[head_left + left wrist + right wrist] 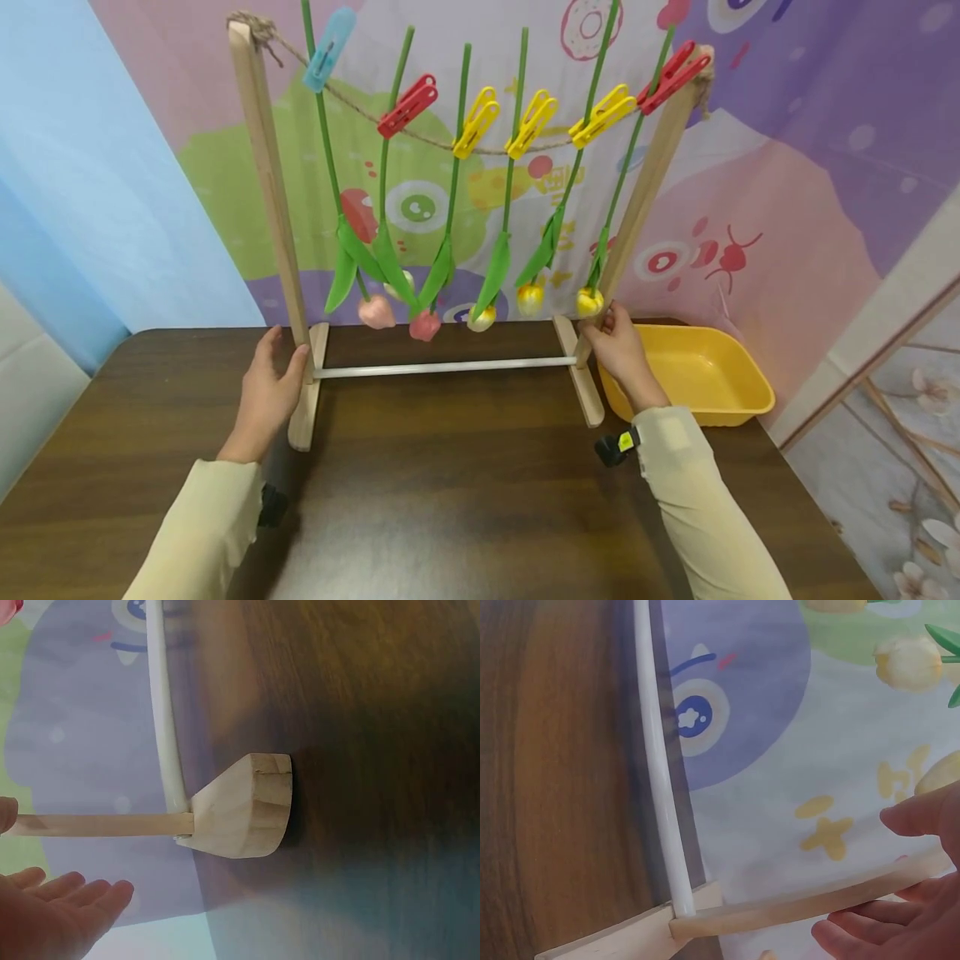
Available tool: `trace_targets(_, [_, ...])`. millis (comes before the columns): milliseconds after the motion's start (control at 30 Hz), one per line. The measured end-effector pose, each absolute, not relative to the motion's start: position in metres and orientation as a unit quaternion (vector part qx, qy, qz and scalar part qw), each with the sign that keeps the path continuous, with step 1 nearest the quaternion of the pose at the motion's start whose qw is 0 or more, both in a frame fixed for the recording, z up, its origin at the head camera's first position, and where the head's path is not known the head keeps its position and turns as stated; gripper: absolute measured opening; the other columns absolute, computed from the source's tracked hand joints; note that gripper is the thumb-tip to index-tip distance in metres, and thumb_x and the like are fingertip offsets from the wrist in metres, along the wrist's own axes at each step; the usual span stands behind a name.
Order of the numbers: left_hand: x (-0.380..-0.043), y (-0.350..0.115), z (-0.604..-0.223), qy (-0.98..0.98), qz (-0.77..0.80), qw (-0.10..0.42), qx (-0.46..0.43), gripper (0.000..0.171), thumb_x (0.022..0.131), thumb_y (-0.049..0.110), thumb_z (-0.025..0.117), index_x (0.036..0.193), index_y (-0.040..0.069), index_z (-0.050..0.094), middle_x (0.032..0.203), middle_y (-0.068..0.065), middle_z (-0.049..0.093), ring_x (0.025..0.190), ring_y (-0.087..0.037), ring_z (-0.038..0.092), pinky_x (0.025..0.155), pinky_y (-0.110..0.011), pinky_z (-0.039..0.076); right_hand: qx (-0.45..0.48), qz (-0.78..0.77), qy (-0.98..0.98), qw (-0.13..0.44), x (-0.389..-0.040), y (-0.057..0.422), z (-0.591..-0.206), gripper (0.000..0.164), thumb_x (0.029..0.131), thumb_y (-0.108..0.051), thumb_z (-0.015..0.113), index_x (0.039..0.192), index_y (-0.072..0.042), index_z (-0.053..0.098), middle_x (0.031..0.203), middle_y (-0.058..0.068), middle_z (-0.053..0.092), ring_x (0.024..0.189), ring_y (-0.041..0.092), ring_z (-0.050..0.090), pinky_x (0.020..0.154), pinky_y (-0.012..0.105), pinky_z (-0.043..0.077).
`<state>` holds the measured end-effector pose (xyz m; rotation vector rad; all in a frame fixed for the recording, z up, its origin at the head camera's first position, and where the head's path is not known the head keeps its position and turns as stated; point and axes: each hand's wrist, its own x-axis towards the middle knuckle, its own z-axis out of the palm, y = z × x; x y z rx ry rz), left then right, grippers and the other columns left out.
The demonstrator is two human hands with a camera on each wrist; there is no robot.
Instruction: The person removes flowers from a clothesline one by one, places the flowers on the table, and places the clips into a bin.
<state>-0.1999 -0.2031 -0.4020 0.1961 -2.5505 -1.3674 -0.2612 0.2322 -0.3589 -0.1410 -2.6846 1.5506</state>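
Observation:
A wooden rack stands on the table, with a left post, a right post and a white crossbar. Twine tied between the post tops carries several tulips, hanging heads down from clothespins; a pink tulip and a yellow tulip are among them. My left hand is beside the lower left post, its thumb and fingers spread apart on either side. Around the lower right post is my right hand, its fingers fairly straight along one side and its thumb raised on the other.
A yellow basin sits at the right, close behind my right hand. The rack's wooden feet rest on the brown table. Behind the rack hangs a cartoon-printed cloth.

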Motion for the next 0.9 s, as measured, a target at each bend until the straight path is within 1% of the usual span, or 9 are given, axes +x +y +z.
trace_targets(233, [-0.206,-0.201,-0.405,-0.868,-0.475,0.13,0.058,0.059,0.1,0.033,0.039,0.146,0.001,0.022,0.146,-0.027,0.033,0.133,-0.043,0.035,0.104,-0.054,0.034,-0.035,0.498,-0.865,0.046,-0.265,0.231,-0.359,0.059,0.094,-0.017,0.051,0.144,-0.002,0.025,0.135,0.026,0.047,0.125,0.036,0.047,0.102,0.045,0.041])
trace_targets(500, [-0.208,-0.197,-0.406,-0.866,-0.479,0.141,0.037,0.05,0.1,0.029,0.041,0.14,0.0,0.034,0.134,-0.027,0.047,0.123,-0.042,0.047,0.1,-0.052,0.04,-0.041,0.486,-0.872,0.05,-0.268,0.231,-0.355,0.052,0.094,-0.014,0.048,0.14,0.002,0.031,0.134,0.026,0.048,0.123,0.036,0.048,0.102,0.045,0.041])
trace_targets(667, [-0.21,-0.194,-0.408,-0.868,-0.473,0.145,0.037,0.049,0.099,0.031,0.044,0.138,0.001,0.038,0.129,-0.026,0.051,0.12,-0.041,0.051,0.095,-0.052,0.044,-0.048,0.467,-0.881,0.062,-0.268,0.231,-0.356,0.046,0.094,-0.014,0.047,0.134,0.004,0.037,0.131,0.026,0.05,0.119,0.036,0.05,0.1,0.044,0.042])
trace_targets(733, [-0.212,-0.193,-0.408,-0.87,-0.468,0.152,0.041,0.048,0.098,0.032,0.045,0.136,0.002,0.04,0.127,-0.025,0.053,0.119,-0.041,0.052,0.093,-0.052,0.045,-0.049,0.455,-0.886,0.069,-0.269,0.232,-0.356,0.044,0.094,-0.015,0.046,0.133,0.004,0.038,0.129,0.026,0.051,0.116,0.036,0.052,0.095,0.044,0.044])
trace_targets(800, [-0.214,-0.192,-0.409,-0.871,-0.462,0.164,0.046,0.045,0.098,0.031,0.047,0.132,0.001,0.045,0.124,-0.025,0.056,0.117,-0.04,0.054,0.09,-0.051,0.047,-0.051,0.44,-0.893,0.078,-0.269,0.232,-0.357,0.042,0.095,-0.016,0.045,0.132,0.003,0.04,0.124,0.026,0.054,0.109,0.036,0.055,0.088,0.042,0.047])
trace_targets(900, [-0.216,-0.191,-0.409,-0.874,-0.447,0.184,0.057,0.04,0.097,0.029,0.05,0.124,-0.001,0.051,0.115,-0.025,0.061,0.109,-0.038,0.06,0.086,-0.049,0.049,-0.056,0.42,-0.901,0.091,-0.271,0.232,-0.358,0.041,0.096,-0.019,0.045,0.131,0.002,0.043,0.119,0.025,0.057,0.103,0.035,0.058,0.078,0.037,0.048])
